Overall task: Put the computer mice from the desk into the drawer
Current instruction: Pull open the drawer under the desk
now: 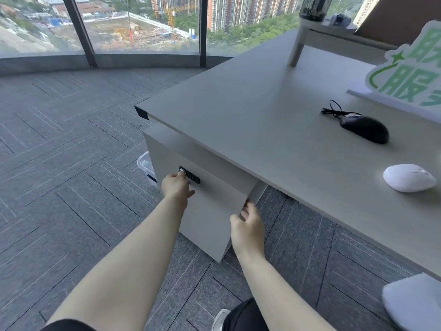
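A black wired mouse (365,128) lies on the grey desk (250,111) at the right, its cable coiled behind it. Nearer to me on the desk sits a white wireless mouse (408,177). Below the desk's left end hangs a grey drawer unit (214,211) with a black lock panel (191,176) on its front. My left hand (176,186) rests at that lock panel, fingers pinched on something small and white. My right hand (248,226) grips the right edge of the drawer front, which stands slightly out from the unit.
A green and white sign (410,75) lies at the desk's right edge. A white riser shelf (310,32) stands at the back with a black mesh holder (315,7) on it. A clear plastic bin (146,167) sits on the carpet behind the drawer unit. A white seat edge (415,304) shows lower right.
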Tool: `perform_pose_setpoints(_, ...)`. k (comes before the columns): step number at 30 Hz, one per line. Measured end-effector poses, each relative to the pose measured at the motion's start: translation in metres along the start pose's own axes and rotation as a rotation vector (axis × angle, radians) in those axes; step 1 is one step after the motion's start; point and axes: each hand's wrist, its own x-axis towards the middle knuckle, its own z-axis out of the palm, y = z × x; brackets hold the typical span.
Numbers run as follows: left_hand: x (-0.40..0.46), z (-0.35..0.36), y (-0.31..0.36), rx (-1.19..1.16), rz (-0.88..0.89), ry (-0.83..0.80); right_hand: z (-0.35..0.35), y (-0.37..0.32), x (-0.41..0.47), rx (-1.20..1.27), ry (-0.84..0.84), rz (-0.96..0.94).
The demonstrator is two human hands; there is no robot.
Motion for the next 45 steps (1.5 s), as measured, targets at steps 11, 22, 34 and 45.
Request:
perform_pose_setpoints(11,-0.036,-0.083,-0.021,-0.072,-0.034,0.096,-0.013,0.010,-0.051,-0.090,-0.111,-0.172)
perform_pose_setpoints(22,-0.102,-0.220,-0.046,-0.147,-0.048,0.235,0.013,0.025,-0.125,-0.151,-0.729,-0.131)
perform_pose_setpoints(34,-0.134,-0.287,-0.063,-0.105,-0.027,0.269,0.028,0.024,-0.185,-0.299,-0.901,-0.218)
perform_pose_setpoints(45,-0.209,-0.137,0.015,0.519,0.774,0.093,-0.095,-0.047,-0.113,-0.143,-0.209,-0.432)
